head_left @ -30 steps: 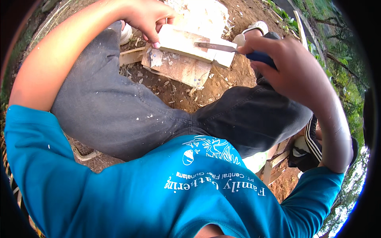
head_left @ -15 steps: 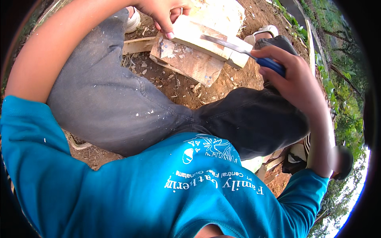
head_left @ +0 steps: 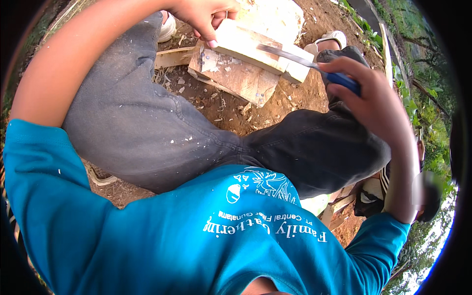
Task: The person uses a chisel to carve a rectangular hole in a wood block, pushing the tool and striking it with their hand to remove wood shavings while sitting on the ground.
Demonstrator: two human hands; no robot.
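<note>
My right hand (head_left: 364,91) is wrapped round the blue handle of a hand tool (head_left: 292,56) with a long, narrow metal blade; whether it is a file or a chisel I cannot tell. The blade lies along the top of a pale squared wooden block (head_left: 246,51), pointing left. At the block's far left end, my left hand (head_left: 206,19) grips it with thumb and fingers. Under the block is a broader wooden board (head_left: 238,76) with dark nail heads and shavings on it.
Behind the block stands a bright, pale chunk of wood (head_left: 280,17). Shavings litter the brown soil (head_left: 231,110) between my legs. A wood strip (head_left: 174,57) lies left of the board. Another person (head_left: 430,196) is at the right edge, near green plants (head_left: 430,115).
My right hand has drawn the tool a little to the right along the block. My left hand keeps its grip at the block's end.
</note>
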